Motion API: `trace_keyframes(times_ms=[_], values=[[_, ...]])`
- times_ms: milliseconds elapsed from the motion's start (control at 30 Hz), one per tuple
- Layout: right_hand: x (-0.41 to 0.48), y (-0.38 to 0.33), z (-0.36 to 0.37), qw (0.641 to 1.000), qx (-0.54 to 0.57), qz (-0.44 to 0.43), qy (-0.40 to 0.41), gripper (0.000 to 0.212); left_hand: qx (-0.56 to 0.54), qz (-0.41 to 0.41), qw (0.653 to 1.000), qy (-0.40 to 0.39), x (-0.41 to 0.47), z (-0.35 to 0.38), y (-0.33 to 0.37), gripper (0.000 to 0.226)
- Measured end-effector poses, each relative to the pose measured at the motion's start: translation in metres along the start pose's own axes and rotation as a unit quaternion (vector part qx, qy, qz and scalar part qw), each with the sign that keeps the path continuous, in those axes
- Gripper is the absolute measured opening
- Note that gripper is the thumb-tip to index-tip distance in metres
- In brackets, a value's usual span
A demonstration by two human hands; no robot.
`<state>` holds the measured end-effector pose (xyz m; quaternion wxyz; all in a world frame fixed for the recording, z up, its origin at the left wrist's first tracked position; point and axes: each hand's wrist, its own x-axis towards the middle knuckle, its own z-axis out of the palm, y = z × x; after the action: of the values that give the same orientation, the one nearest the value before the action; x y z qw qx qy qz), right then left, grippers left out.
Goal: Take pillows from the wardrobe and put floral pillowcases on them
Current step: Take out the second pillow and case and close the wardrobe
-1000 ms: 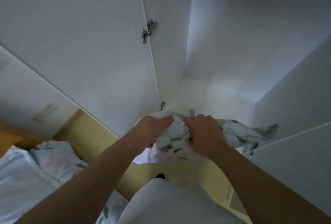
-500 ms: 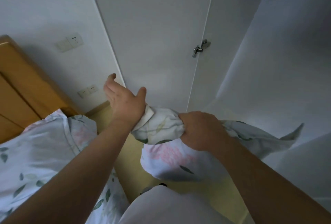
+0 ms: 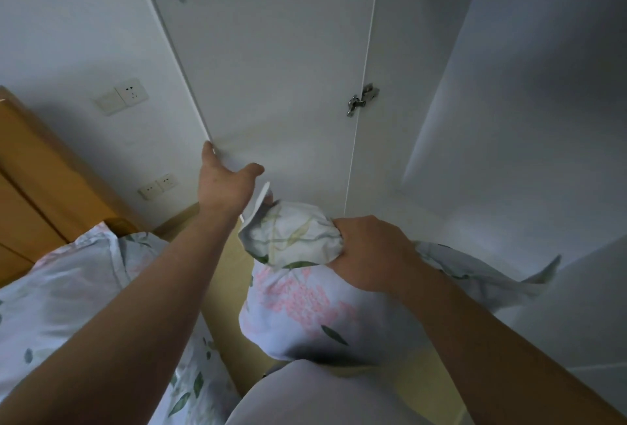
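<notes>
Home bedroom. White wardrobe (image 3: 509, 119) w/ open door (image 3: 271, 68) & metal hinge (image 3: 362, 98). Bed (image 3: 68, 289) w/ floral bedding at left, wood headboard (image 3: 40, 180) behind it. Wall sockets (image 3: 130, 93) nr headboard. Pale yellow floor (image 3: 230, 275) btwn bed & wardrobe.

Wardrobe door (image 3: 271, 68) ahead, bed (image 3: 68, 289) at left, floor strip (image 3: 226, 289) between

Sockets (image 3: 130, 93) dot the white wall (image 3: 68, 34) beside a wooden headboard (image 3: 40, 180).
</notes>
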<state>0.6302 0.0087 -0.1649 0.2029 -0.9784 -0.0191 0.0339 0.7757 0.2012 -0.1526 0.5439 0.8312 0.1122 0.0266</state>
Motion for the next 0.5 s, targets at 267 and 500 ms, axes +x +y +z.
trace_keyframes(times_ms=[267,500], values=[[-0.013,-0.002,-0.01,1.0,0.007,0.003,0.006,0.035,0.002,-0.007,0.999,-0.039,0.035,-0.023,-0.004,0.028],[-0.018,-0.01,-0.014,1.0,0.017,-0.005,-0.002,0.031,0.224,0.103,0.969,-0.025,-0.004,-0.028,0.003,0.039]])
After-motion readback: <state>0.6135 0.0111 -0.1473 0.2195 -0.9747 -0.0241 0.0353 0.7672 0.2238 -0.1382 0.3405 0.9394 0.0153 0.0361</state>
